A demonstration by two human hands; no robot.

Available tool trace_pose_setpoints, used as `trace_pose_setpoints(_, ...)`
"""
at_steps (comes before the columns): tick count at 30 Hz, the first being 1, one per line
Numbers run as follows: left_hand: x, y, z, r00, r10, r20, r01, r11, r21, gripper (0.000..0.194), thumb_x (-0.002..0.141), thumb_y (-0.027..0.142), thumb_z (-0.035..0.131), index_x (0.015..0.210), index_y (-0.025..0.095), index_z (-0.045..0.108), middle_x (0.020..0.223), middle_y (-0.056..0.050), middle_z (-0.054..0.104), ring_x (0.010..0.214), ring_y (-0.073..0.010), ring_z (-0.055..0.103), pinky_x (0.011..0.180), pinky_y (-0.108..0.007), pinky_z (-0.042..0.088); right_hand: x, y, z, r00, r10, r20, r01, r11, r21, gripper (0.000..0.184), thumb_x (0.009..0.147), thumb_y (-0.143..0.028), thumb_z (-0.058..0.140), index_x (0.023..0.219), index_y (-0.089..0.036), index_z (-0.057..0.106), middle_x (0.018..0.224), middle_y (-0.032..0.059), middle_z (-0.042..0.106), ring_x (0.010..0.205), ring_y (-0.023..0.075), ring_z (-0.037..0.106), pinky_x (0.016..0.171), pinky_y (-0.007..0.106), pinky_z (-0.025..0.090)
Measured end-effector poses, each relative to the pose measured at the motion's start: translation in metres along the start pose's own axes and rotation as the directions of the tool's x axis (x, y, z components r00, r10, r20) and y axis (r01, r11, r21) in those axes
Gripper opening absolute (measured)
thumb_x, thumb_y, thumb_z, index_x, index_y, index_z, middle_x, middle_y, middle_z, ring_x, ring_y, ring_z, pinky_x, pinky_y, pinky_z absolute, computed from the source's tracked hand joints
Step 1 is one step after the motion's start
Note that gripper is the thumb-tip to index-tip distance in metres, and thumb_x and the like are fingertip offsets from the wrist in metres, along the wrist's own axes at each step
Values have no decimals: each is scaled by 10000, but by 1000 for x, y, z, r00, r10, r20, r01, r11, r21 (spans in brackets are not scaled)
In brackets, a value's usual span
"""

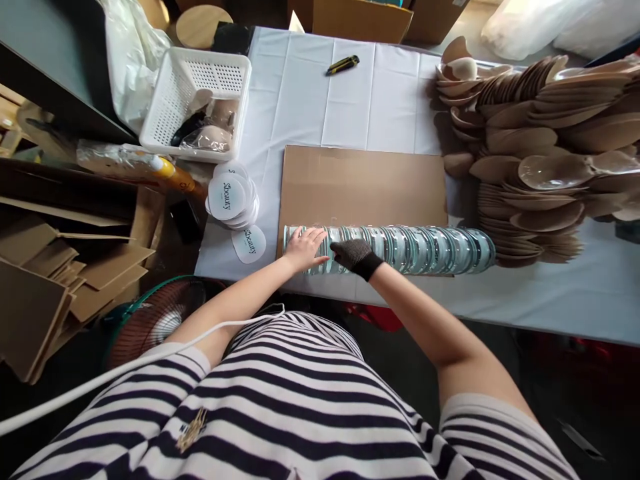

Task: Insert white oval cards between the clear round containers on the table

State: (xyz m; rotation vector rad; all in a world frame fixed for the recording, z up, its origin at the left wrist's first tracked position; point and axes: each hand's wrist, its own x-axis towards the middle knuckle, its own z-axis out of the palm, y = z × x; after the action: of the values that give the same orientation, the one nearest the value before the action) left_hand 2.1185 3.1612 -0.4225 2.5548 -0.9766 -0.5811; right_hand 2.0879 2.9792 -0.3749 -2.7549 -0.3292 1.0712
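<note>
A long row of nested clear plastic pieces (415,250) with rounded edges lies on its side along the table's near edge, partly over a flat cardboard sheet (360,183). Over the row's left end lies my bare left hand (304,250), its fingers stretched out and thumb apart. Just to the right, my right hand (354,255) wears a dark glove and touches the row from above. Its fingers are curled closed; whether something thin is pinched between them is hidden.
Round white printed cards (227,197) are piled left of the cardboard, near a white plastic basket (235,63) holding wrapped items. A yellow-black utility knife (343,65) lies at the back. Tan molded cups (545,140) are heaped at right. A fan (155,320) stands below left.
</note>
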Motion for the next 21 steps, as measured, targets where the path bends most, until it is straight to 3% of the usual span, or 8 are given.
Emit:
trace_pose_setpoints(2, 0, 1, 1, 1000, 3, -1, -3, 1000, 7, 704, 881, 537, 624, 1498, 233, 472, 1550, -108, 465, 1443, -318, 388, 1263, -527, 122, -25, -2, 39, 999, 53, -11, -52, 995, 85, 384, 989, -342, 416, 1267, -217, 649, 1116, 152, 725, 1047, 319, 686, 902, 443, 523)
trace_pose_setpoints(5, -1, 0, 1, 1000, 1, -2, -1, 1000, 21, 706, 883, 529, 617, 1503, 229, 464, 1551, -107, 464, 1445, -313, 386, 1265, -523, 110, -39, -14, 91, 986, 162, 37, -166, 956, 241, 384, 1000, -345, 393, 1252, -231, 659, 1174, 132, 717, 1066, 311, 681, 921, 422, 520)
trace_pose_setpoints(7, -3, -1, -1, 1000, -4, 10, 4, 999, 33, 706, 890, 515, 607, 1513, 223, 449, 1561, -106, 450, 1455, -308, 372, 1267, -531, 101, -40, -22, 110, 980, 190, 51, -197, 934, 297, 368, 1004, -336, 404, 1253, -242, 659, 1233, 113, 702, 1086, 295, 675, 933, 394, 514)
trace_pose_setpoints(9, -4, 2, -4, 999, -19, 34, 18, 999, 50, 709, 888, 488, 614, 1520, 218, 440, 1574, -105, 432, 1481, -319, 332, 1265, -557, 81, -42, -22, 111, 983, 183, 28, -182, 929, 323, 362, 1014, -365, 406, 1225, -238, 672, 1228, 105, 706, 1082, 279, 676, 929, 366, 509)
trace_pose_setpoints(12, 1, 19, -6, 999, -4, 43, 0, 997, 80, 730, 878, 399, 628, 1543, 194, 408, 1612, -113, 367, 1528, -342, 232, 1259, -593, 29, -46, 2, 76, 977, 201, -68, -168, 928, 332, 423, 1031, -434, 353, 1190, -218, 681, 1198, 116, 712, 1087, 264, 669, 932, 342, 495)
trace_pose_setpoints(15, 13, 45, 0, 997, 41, 62, -47, 994, 103, 793, 896, 418, 606, 1585, 149, 319, 1654, -125, 264, 1553, -329, 160, 1263, -583, 23, -29, 42, 15, 930, 335, -151, -302, 931, 205, 435, 1025, -402, 335, 1262, -203, 641, 1247, 142, 684, 1112, 260, 662, 898, 335, 502)
trace_pose_setpoints(18, 25, 65, 10, 990, 14, 138, -35, 987, 156, 864, 912, 535, 566, 1593, 93, 271, 1659, -147, 233, 1548, -320, 183, 1261, -591, 60, 14, 69, -40, 966, 245, 78, -245, 969, -12, 347, 952, -319, 495, 1204, -173, 683, 1221, 151, 697, 1109, 254, 669, 875, 312, 511)
trace_pose_setpoints(21, 31, 68, 17, 985, -1, 171, -37, 974, 222, 914, 920, 591, 528, 1599, 63, 223, 1659, -161, 223, 1540, -303, 209, 1263, -584, 81, 51, 71, -67, 966, 124, 225, -118, 992, -41, 262, 842, -238, 647, 1068, -149, 745, 1081, 137, 744, 993, 246, 703, 845, 310, 528)
